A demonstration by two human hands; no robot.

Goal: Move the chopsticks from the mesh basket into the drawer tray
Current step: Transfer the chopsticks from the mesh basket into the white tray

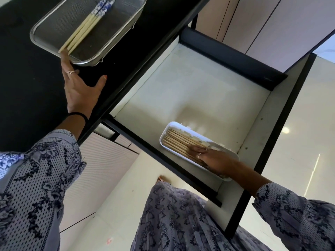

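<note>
- The mesh basket [54,24] is seen on the black table [27,87], with a small bundle of chopsticks [85,28] lying inside it, their plain tips toward the near rim and their blue-patterned ends toward the far side.
- The left hand [79,87] is spread wide and holds nothing; its fingertips [64,58] are stretched to the basket's near rim, just at the chopstick tips.
- Below the table edge the drawer [199,91] is pulled out, and the white drawer tray [167,132] sits near its front corner.
- A row of chopsticks in the tray [177,142] is laid flat, side by side.
- The right hand [213,160] is laid flat on that row with fingers extended; nothing is pinched, and the row appears to be pressed or levelled.
- The step in hand is judged to be twofold: one batch is being settled in the tray while the next is being reached for.
- The task is judged well along, since only a few chopsticks are left in the basket.
- For the next move, the tips at the rim would have to be gathered into one grip and lifted clear of the basket wall.
- The bundle would then need to be turned parallel to the row already laid down, so that it drops in without crossing it.
</note>
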